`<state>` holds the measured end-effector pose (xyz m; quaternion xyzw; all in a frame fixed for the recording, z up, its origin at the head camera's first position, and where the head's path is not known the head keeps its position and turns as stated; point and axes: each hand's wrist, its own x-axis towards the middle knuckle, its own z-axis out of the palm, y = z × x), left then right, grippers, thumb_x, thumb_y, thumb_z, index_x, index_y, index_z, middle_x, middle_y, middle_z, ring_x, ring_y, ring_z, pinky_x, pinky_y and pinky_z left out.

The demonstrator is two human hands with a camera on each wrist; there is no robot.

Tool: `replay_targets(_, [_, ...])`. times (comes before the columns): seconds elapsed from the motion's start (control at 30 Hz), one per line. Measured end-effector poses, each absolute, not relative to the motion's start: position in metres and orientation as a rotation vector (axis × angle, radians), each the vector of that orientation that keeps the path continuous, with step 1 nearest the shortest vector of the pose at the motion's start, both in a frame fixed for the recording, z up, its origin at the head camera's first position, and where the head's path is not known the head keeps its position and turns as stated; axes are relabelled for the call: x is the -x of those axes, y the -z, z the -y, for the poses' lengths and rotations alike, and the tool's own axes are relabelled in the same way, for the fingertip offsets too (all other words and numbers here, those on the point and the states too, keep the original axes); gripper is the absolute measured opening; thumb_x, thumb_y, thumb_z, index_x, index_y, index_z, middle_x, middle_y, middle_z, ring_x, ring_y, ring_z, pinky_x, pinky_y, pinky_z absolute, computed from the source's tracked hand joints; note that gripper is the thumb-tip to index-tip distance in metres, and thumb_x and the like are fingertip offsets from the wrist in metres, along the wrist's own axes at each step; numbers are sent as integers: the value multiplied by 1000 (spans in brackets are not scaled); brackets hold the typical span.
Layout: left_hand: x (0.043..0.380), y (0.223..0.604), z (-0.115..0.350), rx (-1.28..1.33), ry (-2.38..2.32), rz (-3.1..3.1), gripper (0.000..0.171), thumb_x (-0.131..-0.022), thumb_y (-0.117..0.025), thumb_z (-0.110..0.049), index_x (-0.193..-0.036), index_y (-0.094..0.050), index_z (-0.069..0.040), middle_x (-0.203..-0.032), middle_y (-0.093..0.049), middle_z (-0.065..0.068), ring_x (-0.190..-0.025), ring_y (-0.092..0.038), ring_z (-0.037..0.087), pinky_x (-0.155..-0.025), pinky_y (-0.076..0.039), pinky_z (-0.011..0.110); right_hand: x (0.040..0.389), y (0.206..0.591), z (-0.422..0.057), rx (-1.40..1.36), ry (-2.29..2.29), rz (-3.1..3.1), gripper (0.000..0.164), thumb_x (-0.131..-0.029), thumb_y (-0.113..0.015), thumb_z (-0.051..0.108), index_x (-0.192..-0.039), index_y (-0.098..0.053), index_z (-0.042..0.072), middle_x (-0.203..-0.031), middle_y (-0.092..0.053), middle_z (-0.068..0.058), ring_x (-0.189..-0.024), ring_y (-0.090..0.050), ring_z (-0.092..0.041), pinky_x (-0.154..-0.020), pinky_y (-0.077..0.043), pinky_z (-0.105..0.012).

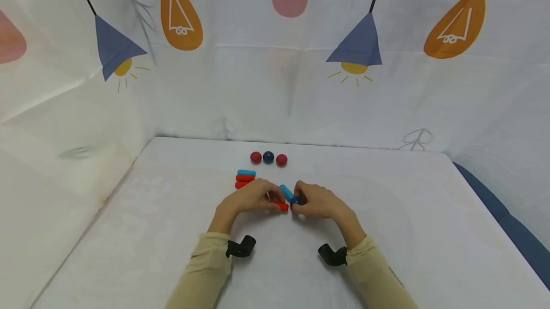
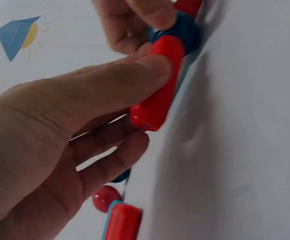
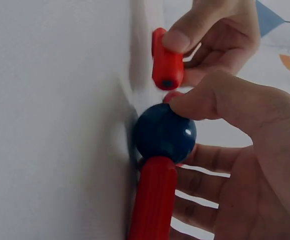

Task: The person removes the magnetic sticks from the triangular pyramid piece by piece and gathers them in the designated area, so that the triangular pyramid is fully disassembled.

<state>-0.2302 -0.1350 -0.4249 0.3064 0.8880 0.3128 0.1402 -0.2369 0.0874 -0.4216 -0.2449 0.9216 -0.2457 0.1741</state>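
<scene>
Near the middle of the white table my left hand (image 1: 253, 196) pinches a red rod (image 2: 159, 85) between thumb and fingers. My right hand (image 1: 319, 200) grips a dark blue ball (image 3: 165, 132) with its thumb on top. A second red rod (image 3: 153, 197) meets that ball on the side away from the left hand; the right hand hides it in the head view. From the ball's far side a light blue rod (image 1: 286, 192) slants away. In the right wrist view, the left hand's rod points its end at the ball, with a small gap between them.
Beyond the left hand lie a light blue rod (image 1: 247, 172) and two red rods (image 1: 245, 178) side by side. Farther back sit a red ball (image 1: 255, 157), a dark blue ball (image 1: 268, 157) and another red ball (image 1: 281, 160) in a row. A printed white curtain (image 1: 249, 94) stands behind the table.
</scene>
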Motion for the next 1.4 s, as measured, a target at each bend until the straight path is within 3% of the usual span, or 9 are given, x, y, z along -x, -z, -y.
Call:
replay_targets(0.13, [232,423,150,-801,-920,-2632,13,-83,-73,-21,-95,-70,-24,-86,-65,-14,-80,-58,6,-73,-50,22,236,423,-87,649,685,-2642,26,-79,-66,27,-98,-53,16,-78,-53,2,-71,-50,-14,-60,-39,-27])
replay_targets(0.33, [232,420,183,-650,-955,-2804,17,-83,-73,-19,-99,-70,-22,-93,-65,-7,-90,-57,14,-83,-48,31,237,425,-89,628,717,-2617,27,-79,-66,29,-99,-52,16,-79,-53,1,-72,-49,-14,-60,-38,-27])
replay_targets(0.57, [231,424,206,-587,-1014,-2828,16,-81,-74,-16,-97,-72,-16,-89,-63,0,-81,-52,17,-70,-44,27,238,425,-92,638,735,-2592,27,-80,-65,28,-100,-51,15,-79,-52,0,-72,-48,-14,-60,-38,-27])
replay_targets(1.07, [234,436,209,-545,-1020,-2831,17,-79,-76,-12,-94,-68,-14,-86,-57,2,-84,-52,17,-76,-45,30,239,425,-92,671,743,-2552,25,-82,-64,26,-101,-51,16,-78,-51,0,-71,-48,-14,-60,-38,-27])
replay_targets(1.4, [234,430,194,-671,-1003,-2865,23,-81,-75,-17,-102,-67,-13,-93,-59,5,-89,-53,20,-80,-47,35,239,425,-94,705,738,-2527,27,-83,-65,27,-104,-52,16,-82,-53,0,-76,-50,-14,-63,-41,-27])
